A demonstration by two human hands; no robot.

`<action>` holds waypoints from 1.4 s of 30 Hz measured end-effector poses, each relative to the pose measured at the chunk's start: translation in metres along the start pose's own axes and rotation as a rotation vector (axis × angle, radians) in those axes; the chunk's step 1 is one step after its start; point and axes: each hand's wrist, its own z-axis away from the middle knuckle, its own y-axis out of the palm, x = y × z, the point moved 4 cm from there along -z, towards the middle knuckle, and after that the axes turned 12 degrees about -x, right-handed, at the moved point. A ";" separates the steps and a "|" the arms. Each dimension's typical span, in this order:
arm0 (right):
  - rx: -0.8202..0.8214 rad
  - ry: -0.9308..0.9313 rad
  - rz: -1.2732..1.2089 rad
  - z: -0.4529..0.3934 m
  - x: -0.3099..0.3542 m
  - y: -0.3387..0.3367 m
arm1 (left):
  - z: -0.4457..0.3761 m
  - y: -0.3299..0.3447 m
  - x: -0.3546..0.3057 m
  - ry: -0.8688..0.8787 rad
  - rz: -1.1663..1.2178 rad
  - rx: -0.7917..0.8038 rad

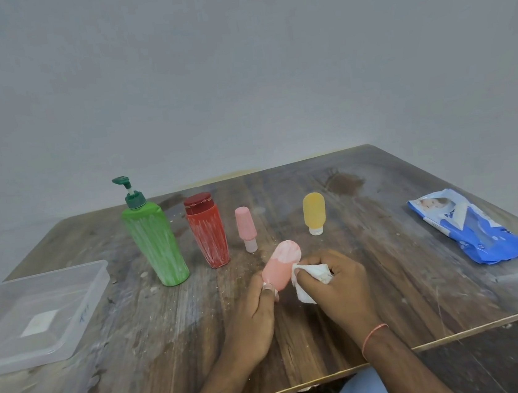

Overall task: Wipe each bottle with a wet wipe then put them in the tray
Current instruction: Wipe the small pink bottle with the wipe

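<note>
My left hand grips the cap end of a small salmon-pink bottle, tilted up and away from me, its far end smeared white. My right hand pinches a crumpled white wet wipe against the bottle's side. Upright on the table behind stand a green pump bottle, a red bottle, a slim pink bottle and a yellow bottle, the first two streaked white. An empty clear plastic tray lies at the left.
A blue wet-wipe pack lies at the right of the worn wooden table. The table's near edge runs just below my forearms. A grey wall stands behind the table.
</note>
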 end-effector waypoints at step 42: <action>-0.047 0.161 -0.013 -0.008 -0.001 -0.004 | 0.004 0.000 -0.002 0.168 -0.176 -0.067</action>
